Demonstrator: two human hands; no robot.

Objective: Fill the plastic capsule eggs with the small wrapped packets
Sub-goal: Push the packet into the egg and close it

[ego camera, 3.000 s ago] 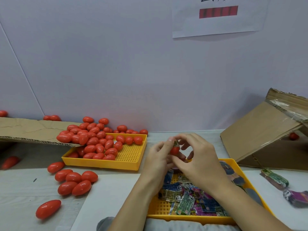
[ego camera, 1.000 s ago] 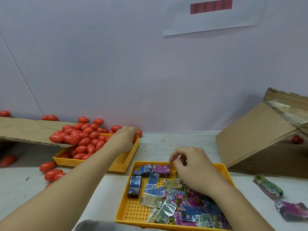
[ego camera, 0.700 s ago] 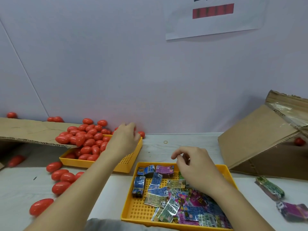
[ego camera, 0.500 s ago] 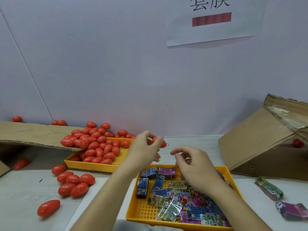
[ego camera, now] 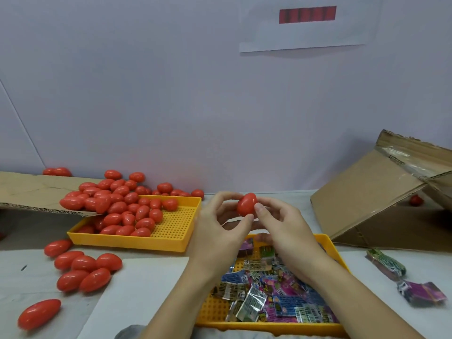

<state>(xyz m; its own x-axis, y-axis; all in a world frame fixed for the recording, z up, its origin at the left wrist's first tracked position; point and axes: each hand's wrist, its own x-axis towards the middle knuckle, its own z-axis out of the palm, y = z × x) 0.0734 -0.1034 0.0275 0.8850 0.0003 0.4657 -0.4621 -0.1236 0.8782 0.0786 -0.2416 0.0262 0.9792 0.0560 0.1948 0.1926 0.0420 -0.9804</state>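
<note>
- i have both hands on one red capsule egg (ego camera: 247, 204), raised above the far edge of the packet tray (ego camera: 329, 243); the left hand (ego camera: 220, 231) pinches it between thumb and fingertips, and the right hand (ego camera: 281, 226) pinches its other side.
- the egg looks closed, so i judge the next step is pulling the halves apart. the shell looks smooth and glossy; if my pinch slips while i twist, it could pop free and roll off among the loose eggs (ego camera: 83, 267) to the left of my left hand, where i could not tell it from the others.
- a sudden release could fling one half toward the wall (ego camera: 146, 94) beyond my hands, or down into the wrapped packets (ego camera: 274, 297) under my wrists, scattering them.
- those packets look thin and crinkly; one stuffed in carelessly could catch in the seam and stop the egg closing.
- the tabletop (ego camera: 22, 263) is pale and crowded: a second yellow tray (ego camera: 176, 241) heaped with eggs lies left of my left hand, under a cardboard flap (ego camera: 31, 192).
- right of my right hand a tipped cardboard box (ego camera: 367, 199) leans, and two stray packets (ego camera: 401, 277) lie nearer me.
- a paper sign (ego camera: 303, 23) with a red bar hangs on the wall above.
</note>
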